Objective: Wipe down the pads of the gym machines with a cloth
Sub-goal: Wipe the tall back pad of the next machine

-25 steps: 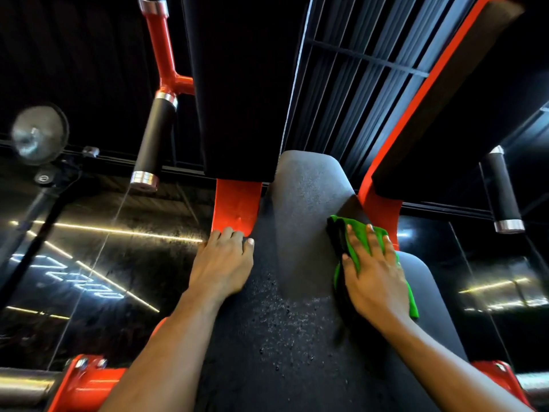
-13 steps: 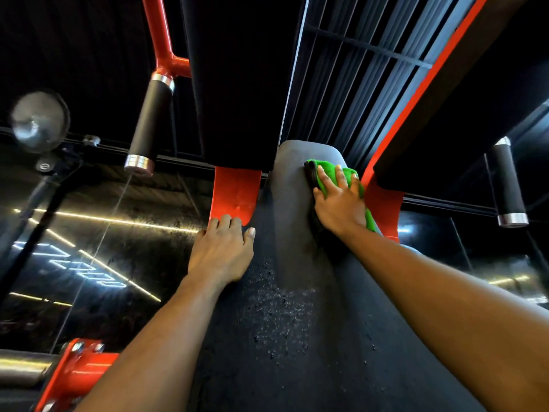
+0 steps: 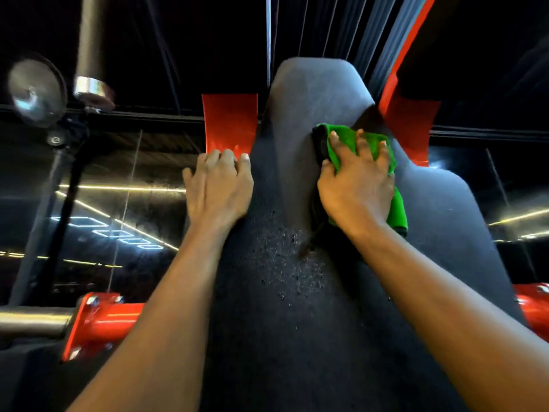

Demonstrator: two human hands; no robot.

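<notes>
A long dark grey machine pad runs up the middle of the view, narrowing to a rounded top. Droplets speckle its centre. My right hand lies flat on a green cloth, fingers spread, pressing it against the pad's upper right part. My left hand rests on the pad's left edge, fingers straight, fingertips at the foot of a red bracket. The cloth is partly hidden under my palm.
Red frame parts stand at both sides: a bracket at the upper right, a flange with a steel bar at the lower left, another at the right edge. A black grip with a chrome end hangs at the upper left beside a round disc.
My right hand slid the cloth up to the pad's top, then back down to its upper right part. My left hand stayed on the pad's left edge. The view shifted.
</notes>
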